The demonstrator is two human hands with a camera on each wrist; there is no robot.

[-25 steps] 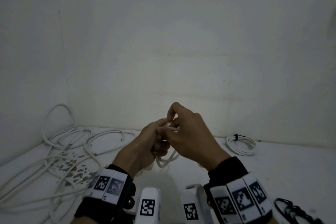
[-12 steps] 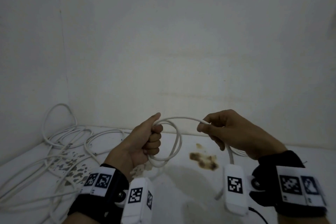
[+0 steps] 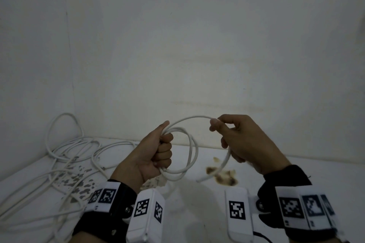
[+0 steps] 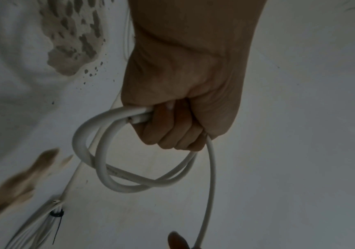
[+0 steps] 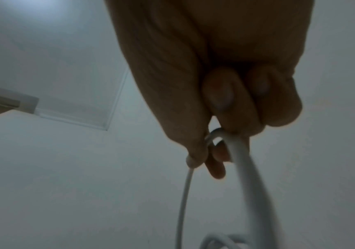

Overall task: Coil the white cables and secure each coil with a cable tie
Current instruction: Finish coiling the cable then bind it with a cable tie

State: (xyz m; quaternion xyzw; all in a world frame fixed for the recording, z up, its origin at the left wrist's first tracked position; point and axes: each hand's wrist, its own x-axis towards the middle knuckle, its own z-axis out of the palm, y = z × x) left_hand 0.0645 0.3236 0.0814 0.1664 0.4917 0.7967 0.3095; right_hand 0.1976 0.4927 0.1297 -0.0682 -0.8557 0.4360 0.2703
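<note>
Left hand: the left hand [image 3: 150, 156] is making a fist around the gathered loops of a thin white round cable [image 3: 190, 156], thumb pointing up along the top of the loops.
Coil: the loops are hanging to the right of the left hand, in the air above the white counter [image 3: 256, 173]; in the left wrist view [image 4: 129, 178] they are crossing one another below the curled fingers.
Right hand: the right hand [image 3: 243, 142] is pinching the same cable between thumb and forefinger, the other fingers curling round the strand that is running down under the palm.
Bridge: one arc of cable is spanning from the top of the left hand across to the right hand's fingertips.
Free end: the cut end [image 3: 199, 180] is dangling below the right hand, just over a brown stain [image 3: 225, 176] on the counter.
Loose cables: a tangle of white cables [image 3: 59, 156] is lying well to the left of the left hand, over grey flecked patches.
Tied bundle: in the left wrist view a white coil bound with a black cable tie [image 4: 56, 214] is lying on the counter beyond the held loops.
Backdrop: a plain white wall [image 3: 197, 45] is standing behind both hands.
</note>
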